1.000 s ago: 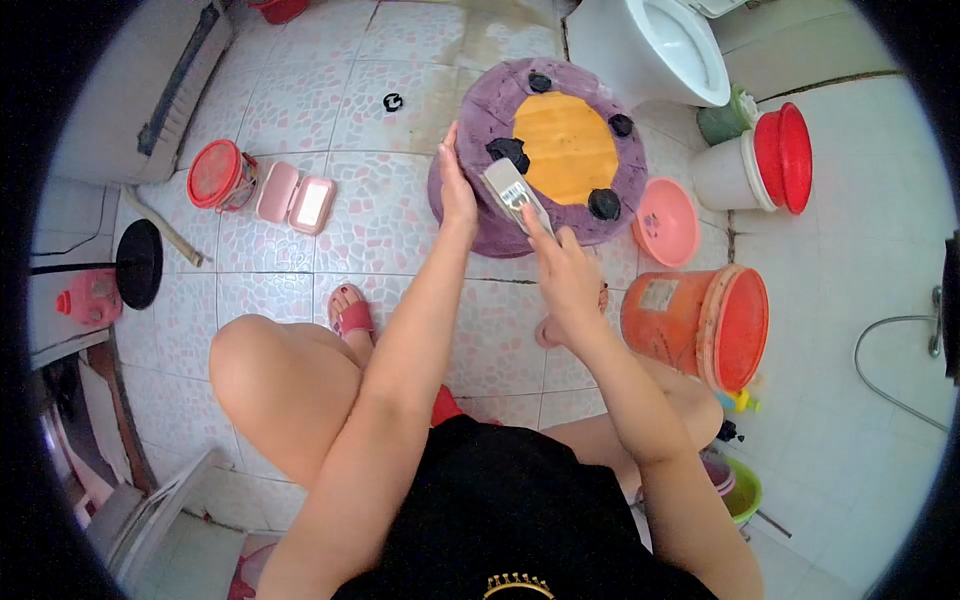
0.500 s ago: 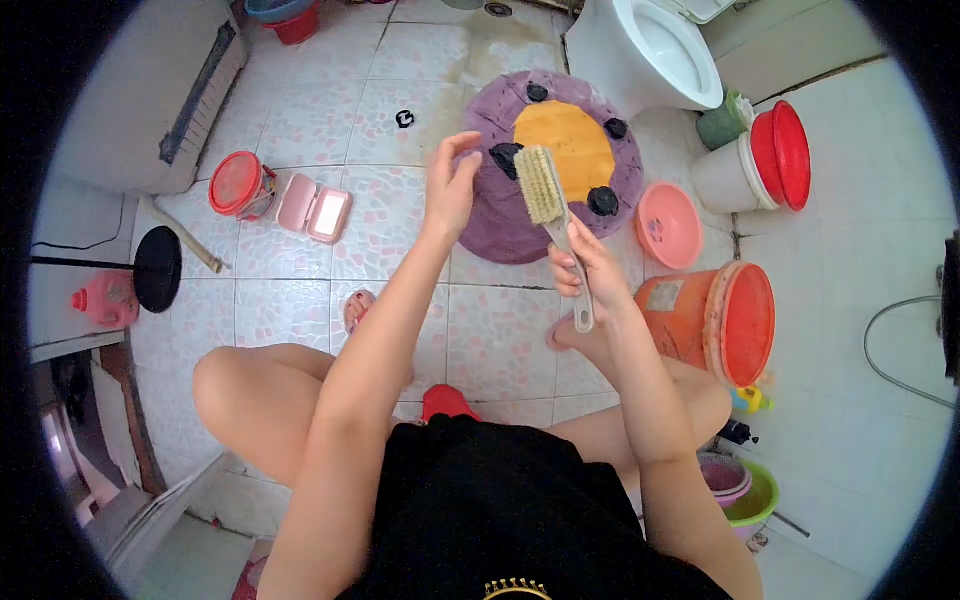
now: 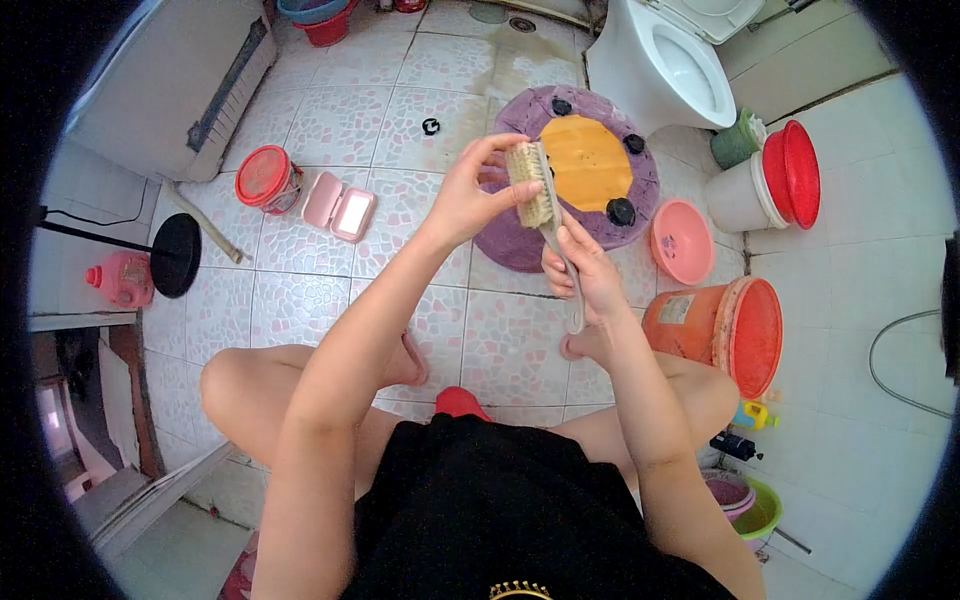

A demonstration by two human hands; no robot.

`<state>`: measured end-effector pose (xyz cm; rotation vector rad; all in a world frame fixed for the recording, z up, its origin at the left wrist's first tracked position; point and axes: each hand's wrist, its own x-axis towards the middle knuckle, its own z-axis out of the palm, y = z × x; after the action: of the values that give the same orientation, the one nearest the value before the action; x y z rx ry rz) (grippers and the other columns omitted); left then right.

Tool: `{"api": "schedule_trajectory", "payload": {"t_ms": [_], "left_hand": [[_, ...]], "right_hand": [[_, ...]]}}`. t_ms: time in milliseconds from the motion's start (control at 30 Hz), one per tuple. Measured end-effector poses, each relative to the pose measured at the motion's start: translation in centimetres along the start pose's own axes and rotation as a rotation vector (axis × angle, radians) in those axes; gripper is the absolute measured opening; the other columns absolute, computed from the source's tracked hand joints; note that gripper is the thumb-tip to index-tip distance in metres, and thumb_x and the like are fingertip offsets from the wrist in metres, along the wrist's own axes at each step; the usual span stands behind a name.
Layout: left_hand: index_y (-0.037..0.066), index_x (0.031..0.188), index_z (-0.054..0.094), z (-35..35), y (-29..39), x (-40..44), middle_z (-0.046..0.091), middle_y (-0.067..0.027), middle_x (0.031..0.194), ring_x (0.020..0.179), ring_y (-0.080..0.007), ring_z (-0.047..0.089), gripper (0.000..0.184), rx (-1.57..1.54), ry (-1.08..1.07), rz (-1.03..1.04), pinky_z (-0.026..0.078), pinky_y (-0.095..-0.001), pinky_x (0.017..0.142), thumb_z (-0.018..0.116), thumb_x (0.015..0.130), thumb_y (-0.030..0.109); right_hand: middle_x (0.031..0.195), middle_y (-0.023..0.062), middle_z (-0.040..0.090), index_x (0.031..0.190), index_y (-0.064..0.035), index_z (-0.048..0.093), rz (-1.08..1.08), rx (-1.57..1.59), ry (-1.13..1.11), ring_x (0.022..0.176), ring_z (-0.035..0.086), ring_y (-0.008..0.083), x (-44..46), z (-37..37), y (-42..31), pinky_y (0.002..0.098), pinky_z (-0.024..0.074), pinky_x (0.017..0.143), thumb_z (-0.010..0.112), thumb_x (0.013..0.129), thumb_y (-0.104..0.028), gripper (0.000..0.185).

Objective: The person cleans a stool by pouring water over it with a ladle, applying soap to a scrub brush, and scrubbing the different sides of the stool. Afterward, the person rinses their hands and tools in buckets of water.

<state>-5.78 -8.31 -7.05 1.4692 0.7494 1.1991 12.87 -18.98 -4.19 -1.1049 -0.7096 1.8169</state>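
Note:
A scrubbing brush [image 3: 533, 185] with pale bristles and a grey handle is held up in front of me. My right hand [image 3: 588, 270] is wrapped round its handle. At the bristle end, my left hand [image 3: 478, 190] has its thumb and fingers on either side of the bristles, touching them. Beyond the brush lies a round purple cushioned seat [image 3: 512, 245], upturned, with a yellow base [image 3: 590, 170] and black feet [image 3: 621, 211]. The brush and my left hand cover part of it.
On the tiles at left are a red-lidded tub [image 3: 265, 180] and an open pink case [image 3: 340, 207]. A black ring-like piece [image 3: 431, 126] lies farther off. To the right stand a pink basin [image 3: 682, 242], an orange bucket [image 3: 690, 325] and a toilet [image 3: 670, 75].
My left hand has moved right onto the bristles, where before it was apart from the brush. The brush has turned so its bristles face left. The view has shifted slightly.

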Motion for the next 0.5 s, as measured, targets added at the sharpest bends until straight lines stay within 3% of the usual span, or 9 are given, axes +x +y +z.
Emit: {"api": "schedule_trajectory", "payload": {"t_ms": [167, 267, 333, 400, 467, 500], "left_hand": [[0.004, 0.121, 0.058, 0.8, 0.5, -0.7, 0.059, -0.0055, 0.117, 0.097, -0.0128, 0.060, 0.046, -0.222, 0.143, -0.075, 0.053, -0.0282, 0.083, 0.080, 0.082, 0.015], [0.002, 0.114, 0.061, 1.5, 0.8, -0.8, 0.064, -0.0054, 0.110, 0.091, -0.0101, 0.061, 0.035, -0.235, 0.213, -0.076, 0.053, -0.0252, 0.080, 0.078, 0.085, 0.013], [0.001, 0.109, 0.063, 1.5, 0.3, -0.6, 0.067, -0.0060, 0.103, 0.087, -0.0089, 0.062, 0.030, -0.162, 0.246, -0.060, 0.052, -0.0236, 0.079, 0.077, 0.086, 0.012], [0.000, 0.106, 0.065, 1.6, 0.0, -0.6, 0.069, -0.0062, 0.097, 0.083, -0.0082, 0.062, 0.025, -0.136, 0.281, -0.069, 0.052, -0.0225, 0.077, 0.076, 0.086, 0.011], [-0.001, 0.103, 0.066, 1.8, -0.2, -0.6, 0.070, -0.0058, 0.092, 0.079, -0.0082, 0.063, 0.020, -0.158, 0.318, -0.098, 0.052, -0.0218, 0.074, 0.075, 0.087, 0.010], [-0.001, 0.102, 0.066, 2.0, -0.3, -0.7, 0.070, -0.0058, 0.091, 0.078, -0.0089, 0.064, 0.020, -0.158, 0.337, -0.101, 0.053, -0.0223, 0.074, 0.074, 0.088, 0.010]], "right_hand": [[0.074, -0.0074, 0.043, 0.150, -0.0223, 0.043, -0.190, -0.283, 0.181, 0.054, 0.032, 0.0022, 0.2, 1.0, 0.6, 0.0192, 0.0276, 0.046, 0.056, 0.101, -0.022, 0.050], [0.087, -0.0060, 0.057, 0.146, -0.0175, 0.049, -0.316, -0.453, 0.216, 0.058, 0.034, 0.0012, 0.5, 0.2, 1.6, 0.0188, 0.0323, 0.050, 0.059, 0.100, -0.019, 0.047], [0.106, -0.0012, 0.063, 0.145, -0.0138, 0.050, -0.392, -0.586, 0.272, 0.071, 0.048, 0.0034, 0.4, 0.6, 1.8, 0.0198, 0.0421, 0.064, 0.059, 0.100, -0.018, 0.046], [0.123, 0.0027, 0.063, 0.144, -0.0105, 0.051, -0.479, -0.674, 0.292, 0.089, 0.057, 0.0073, 0.6, 0.8, 2.3, 0.0223, 0.0460, 0.080, 0.059, 0.100, -0.017, 0.045], [0.139, 0.0057, 0.058, 0.143, -0.0076, 0.051, -0.583, -0.721, 0.276, 0.113, 0.059, 0.0129, 0.9, 0.6, 2.8, 0.0264, 0.0438, 0.099, 0.059, 0.099, -0.017, 0.045], [0.141, 0.0073, 0.056, 0.143, -0.0072, 0.051, -0.584, -0.701, 0.269, 0.121, 0.054, 0.0146, 0.8, 0.7, 2.8, 0.0282, 0.0398, 0.103, 0.058, 0.100, -0.017, 0.045]]}}
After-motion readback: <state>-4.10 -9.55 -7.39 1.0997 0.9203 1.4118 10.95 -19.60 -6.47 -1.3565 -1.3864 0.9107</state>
